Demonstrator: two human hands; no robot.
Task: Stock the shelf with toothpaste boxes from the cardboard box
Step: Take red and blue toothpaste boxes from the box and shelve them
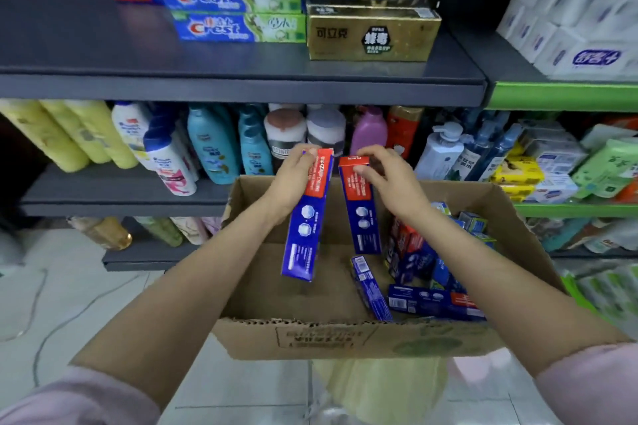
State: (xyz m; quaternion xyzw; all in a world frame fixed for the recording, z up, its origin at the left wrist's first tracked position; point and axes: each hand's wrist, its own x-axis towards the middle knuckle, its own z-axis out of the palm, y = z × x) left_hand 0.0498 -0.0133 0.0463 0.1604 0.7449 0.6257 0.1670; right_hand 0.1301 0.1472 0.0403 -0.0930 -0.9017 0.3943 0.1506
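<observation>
Shelves: dark store shelf (241, 88) crossed the upper frame, already carrying Crest boxes (238, 10) and a gold box (373, 33).
Carton: cardboard box (345, 338) sat at lower centre, loose toothpaste boxes (431, 300) piled in its right half.
Left hand: your left hand (290, 179) gripped a red-and-blue toothpaste box (307, 217), upright above the carton.
Right hand: your right hand (390, 176) pinched a second box (360, 207) by its top, apparently just beside the first.

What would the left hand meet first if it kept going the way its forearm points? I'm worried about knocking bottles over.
Probably the dark-labelled bottle on the lower shelf, right behind the left hand and the red-and-blue toothpaste box it grips; depth is unclear.
</observation>
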